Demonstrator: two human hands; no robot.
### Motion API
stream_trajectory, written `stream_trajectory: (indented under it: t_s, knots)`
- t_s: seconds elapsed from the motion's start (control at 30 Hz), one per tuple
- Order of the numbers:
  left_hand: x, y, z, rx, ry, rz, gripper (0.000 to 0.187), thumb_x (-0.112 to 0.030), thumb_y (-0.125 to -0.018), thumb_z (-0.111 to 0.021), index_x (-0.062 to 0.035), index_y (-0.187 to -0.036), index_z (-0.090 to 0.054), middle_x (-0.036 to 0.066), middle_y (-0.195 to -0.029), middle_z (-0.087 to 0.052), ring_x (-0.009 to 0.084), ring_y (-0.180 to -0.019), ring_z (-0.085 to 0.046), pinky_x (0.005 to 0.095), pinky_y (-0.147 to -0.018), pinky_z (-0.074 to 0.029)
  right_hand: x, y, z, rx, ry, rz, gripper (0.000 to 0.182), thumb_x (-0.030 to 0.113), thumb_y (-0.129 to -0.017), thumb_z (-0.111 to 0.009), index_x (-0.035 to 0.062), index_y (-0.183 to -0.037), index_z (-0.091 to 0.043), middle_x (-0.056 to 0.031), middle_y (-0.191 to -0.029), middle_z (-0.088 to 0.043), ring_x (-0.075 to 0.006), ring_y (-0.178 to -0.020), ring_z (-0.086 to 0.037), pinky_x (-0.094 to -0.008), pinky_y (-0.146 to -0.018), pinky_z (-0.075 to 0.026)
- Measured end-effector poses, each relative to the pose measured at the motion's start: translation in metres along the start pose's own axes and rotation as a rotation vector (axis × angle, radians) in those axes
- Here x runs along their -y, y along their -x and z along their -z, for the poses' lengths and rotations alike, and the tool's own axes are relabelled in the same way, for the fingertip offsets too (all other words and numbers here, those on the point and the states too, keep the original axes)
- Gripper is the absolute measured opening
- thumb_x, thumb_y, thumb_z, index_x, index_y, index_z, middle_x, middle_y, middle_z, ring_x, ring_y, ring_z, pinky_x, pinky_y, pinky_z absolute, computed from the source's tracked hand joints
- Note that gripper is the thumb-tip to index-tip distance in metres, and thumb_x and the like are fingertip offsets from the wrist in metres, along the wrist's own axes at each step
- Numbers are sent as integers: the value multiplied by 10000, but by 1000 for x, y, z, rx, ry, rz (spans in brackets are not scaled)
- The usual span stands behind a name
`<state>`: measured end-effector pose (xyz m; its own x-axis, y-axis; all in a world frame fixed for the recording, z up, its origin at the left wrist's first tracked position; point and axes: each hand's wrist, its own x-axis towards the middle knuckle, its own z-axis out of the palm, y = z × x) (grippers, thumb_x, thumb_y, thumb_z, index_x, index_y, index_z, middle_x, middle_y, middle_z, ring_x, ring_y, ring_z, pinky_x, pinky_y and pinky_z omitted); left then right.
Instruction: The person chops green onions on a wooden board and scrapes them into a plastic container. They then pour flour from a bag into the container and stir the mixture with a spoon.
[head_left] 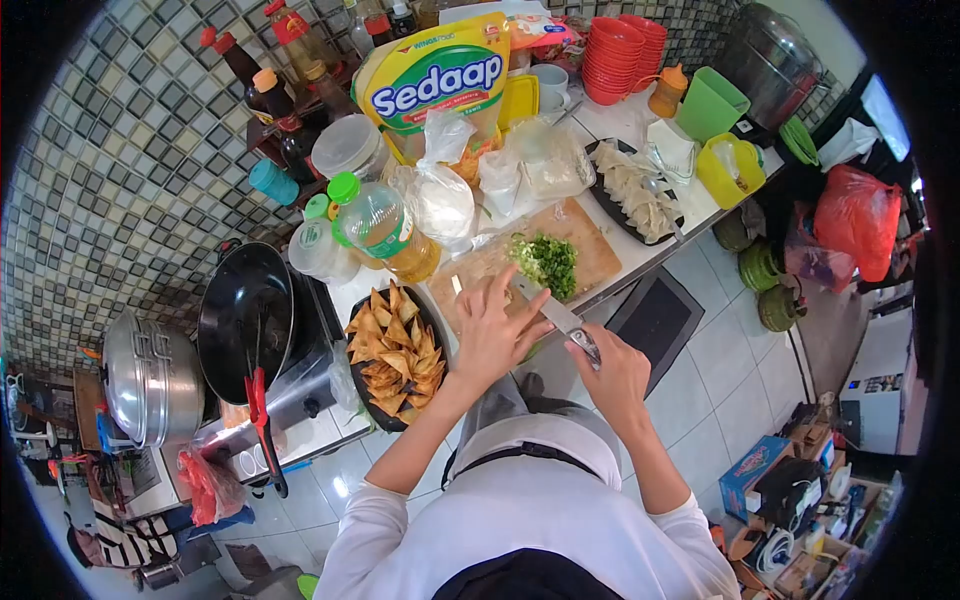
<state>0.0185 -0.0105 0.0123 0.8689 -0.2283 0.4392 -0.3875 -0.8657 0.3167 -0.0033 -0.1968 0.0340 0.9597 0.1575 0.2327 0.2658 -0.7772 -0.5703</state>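
My right hand is wrapped round the handle of a knife, whose blade points up and left over the front edge of a wooden cutting board. Beside the blade is my left hand, fingers spread, with its fingertips close to the blade; whether they touch it I cannot tell. Chopped green onion lies in a pile on the board, just beyond the blade. A small white piece lies near the board's left side.
Left of the board stand a black plate of fried triangular pastries and an oil bottle. A plate of pale dumplings is at the right. Farther left, a black wok has a red-handled tool in it.
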Motion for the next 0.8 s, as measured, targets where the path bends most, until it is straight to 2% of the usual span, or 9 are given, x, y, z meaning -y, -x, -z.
stream_trajectory:
  t_s: [0.23,0.33,0.4,0.43,0.5,0.53,0.6,0.8]
  knots:
    - [14,-3,-2,35,-133,41,420,-435,-821,-615,-262,-1203,-618,127,-1414,-335,349,-1191,-354,504,-969,-255,-5,10,20,4,21,-94,228,258,-809,-676,75,-934,-622,-99,-767,-661,-278,-631,-636,-347,-558,-480]
    - [19,-2,5,-17,-153,95,390,-390,-819,-638,-224,-1172,-639,130,-1398,-348,346,-1196,-354,497,-973,-245,-5,12,26,12,2,-138,227,261,-812,-677,72,-926,-623,-101,-753,-656,-276,-621,-631,-345,-557,-475]
    - [24,-1,10,-132,-103,129,337,-326,-804,-666,-174,-1106,-668,89,-1263,-477,292,-1131,-424,477,-923,-267,-6,13,27,23,-9,-164,227,261,-813,-678,70,-922,-623,-105,-745,-653,-277,-616,-628,-345,-556,-472]
    - [26,1,13,-131,-102,130,337,-326,-804,-666,-174,-1106,-668,89,-1263,-477,292,-1131,-424,477,-923,-267,-7,13,27,40,-38,-181,226,259,-815,-676,67,-922,-622,-111,-739,-649,-282,-614,-626,-347,-556,-469]
    - [29,7,20,-31,-31,212,262,-274,-785,-677,-125,-1000,-678,39,-1076,-548,240,-1013,-480,465,-838,-281,-9,14,26,58,-67,-198,226,257,-816,-674,65,-922,-620,-117,-732,-646,-287,-612,-623,-348,-555,-466]
    - [29,9,20,-31,-33,215,262,-274,-785,-677,-125,-1000,-678,39,-1076,-548,240,-1013,-480,465,-838,-281,-10,15,24,65,-73,-199,227,257,-819,-671,62,-920,-617,-121,-725,-643,-290,-612,-622,-351,-556,-466]
    - [29,14,20,-7,-50,185,190,-246,-772,-692,-115,-908,-673,0,-950,-570,201,-958,-497,453,-804,-275,-10,15,21,76,-82,-197,228,258,-821,-669,58,-918,-614,-125,-718,-640,-294,-612,-621,-353,-557,-465]
    - [24,21,12,-40,-33,178,133,-216,-765,-699,-129,-857,-658,-26,-858,-587,178,-912,-512,434,-810,-253,-2,15,10,142,-165,-164,220,248,-854,-634,38,-909,-597,-159,-706,-636,-334,-613,-620,-385,-548,-460]
